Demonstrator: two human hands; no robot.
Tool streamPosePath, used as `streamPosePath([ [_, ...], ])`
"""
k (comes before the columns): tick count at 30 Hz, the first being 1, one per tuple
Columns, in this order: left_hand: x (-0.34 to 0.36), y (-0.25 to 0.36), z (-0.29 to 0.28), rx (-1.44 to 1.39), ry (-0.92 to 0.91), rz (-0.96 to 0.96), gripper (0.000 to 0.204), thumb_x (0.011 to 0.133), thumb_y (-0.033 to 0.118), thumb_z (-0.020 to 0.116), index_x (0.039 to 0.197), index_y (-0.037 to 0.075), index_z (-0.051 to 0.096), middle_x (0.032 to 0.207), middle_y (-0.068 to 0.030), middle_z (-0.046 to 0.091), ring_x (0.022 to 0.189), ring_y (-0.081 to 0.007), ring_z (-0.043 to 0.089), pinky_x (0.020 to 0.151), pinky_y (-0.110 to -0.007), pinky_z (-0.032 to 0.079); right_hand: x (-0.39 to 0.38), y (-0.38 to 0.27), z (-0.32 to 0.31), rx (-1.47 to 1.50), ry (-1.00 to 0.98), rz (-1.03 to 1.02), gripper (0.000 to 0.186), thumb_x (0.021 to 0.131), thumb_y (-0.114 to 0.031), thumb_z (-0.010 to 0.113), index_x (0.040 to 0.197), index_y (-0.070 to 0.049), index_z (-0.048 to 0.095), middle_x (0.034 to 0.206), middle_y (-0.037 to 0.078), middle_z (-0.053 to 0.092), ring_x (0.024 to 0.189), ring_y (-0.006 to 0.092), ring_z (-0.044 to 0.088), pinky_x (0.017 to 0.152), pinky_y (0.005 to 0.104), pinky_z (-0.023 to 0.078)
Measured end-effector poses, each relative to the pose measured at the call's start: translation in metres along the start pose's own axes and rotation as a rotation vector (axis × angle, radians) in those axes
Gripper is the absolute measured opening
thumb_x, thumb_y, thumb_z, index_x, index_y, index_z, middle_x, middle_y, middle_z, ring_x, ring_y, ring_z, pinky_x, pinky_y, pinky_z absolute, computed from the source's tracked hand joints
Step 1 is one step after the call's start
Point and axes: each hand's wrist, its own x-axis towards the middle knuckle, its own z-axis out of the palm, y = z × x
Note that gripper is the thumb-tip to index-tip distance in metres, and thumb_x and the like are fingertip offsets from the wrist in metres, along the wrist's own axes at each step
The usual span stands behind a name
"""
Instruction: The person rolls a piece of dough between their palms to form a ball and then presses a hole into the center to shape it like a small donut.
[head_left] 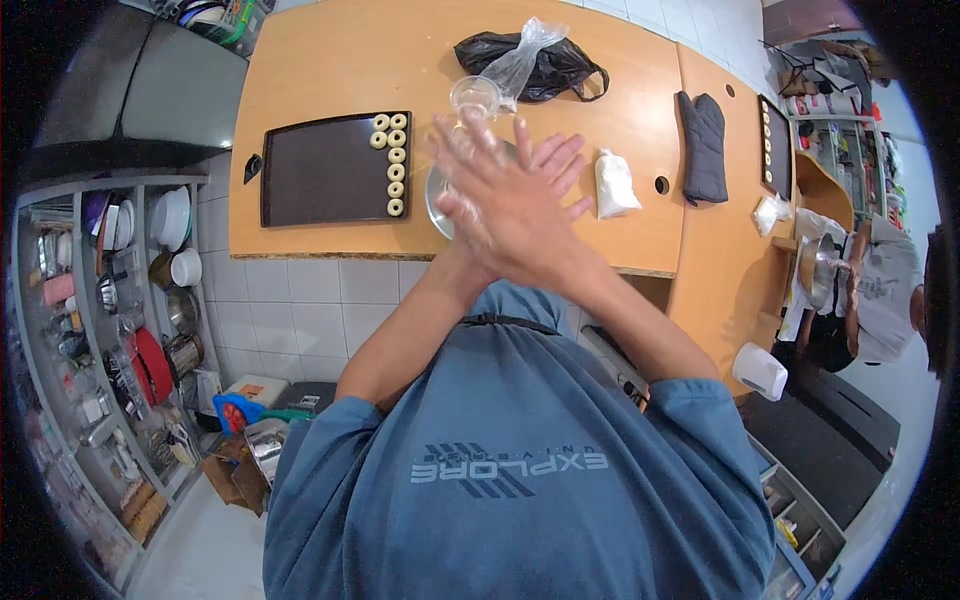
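Note:
My right hand (500, 200) lies across my left hand (556, 165), palm against it, over a steel bowl (437, 200) that is mostly hidden. Both hands have fingers spread; white residue shows on the right. Left of them, a dark tray (315, 170) holds several pale dough rings (396, 155) along its right side. A bag of white powder (616, 185) lies to their right. Just beyond my fingertips are a clear plastic cup (474, 92), a clear bag (525, 50) and a black plastic bag (560, 70).
A dark oven mitt (703, 150) and a second tray of rings (778, 145) lie farther right. A co-worker (875, 290) at the right handles a steel bowl (822, 270). A white jug (758, 372) sits lower right. Shelving (140, 330) with pans lines the left.

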Motion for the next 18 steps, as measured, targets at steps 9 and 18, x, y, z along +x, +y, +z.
streamPosePath([
  [9,0.003,-0.017,0.0,-0.351,-0.193,-0.008,0.077,0.1,0.066,0.02,0.16,0.019,0.013,0.167,-0.009,0.008,0.154,-0.0221,0.003,0.122,-0.056,0.009,0.003,-0.005,0.003,-0.076,0.094,0.165,0.059,0.1,-0.036,0.046,0.151,-0.007,0.038,0.16,0.016,0.03,0.152,0.0334,0.018,0.121,0.0566,0.006],
  [18,0.008,-0.01,0.02,-0.17,-0.024,0.007,0.092,0.091,0.078,0.027,0.16,0.018,0.013,0.168,-0.0042,0.005,0.154,-0.0261,0.005,0.118,-0.065,0.005,0.005,-0.015,0.002,-0.142,0.062,0.186,0.063,0.104,-0.045,0.034,0.154,-0.008,0.033,0.162,0.013,0.026,0.152,0.0332,0.015,0.121,0.0575,0.003],
])
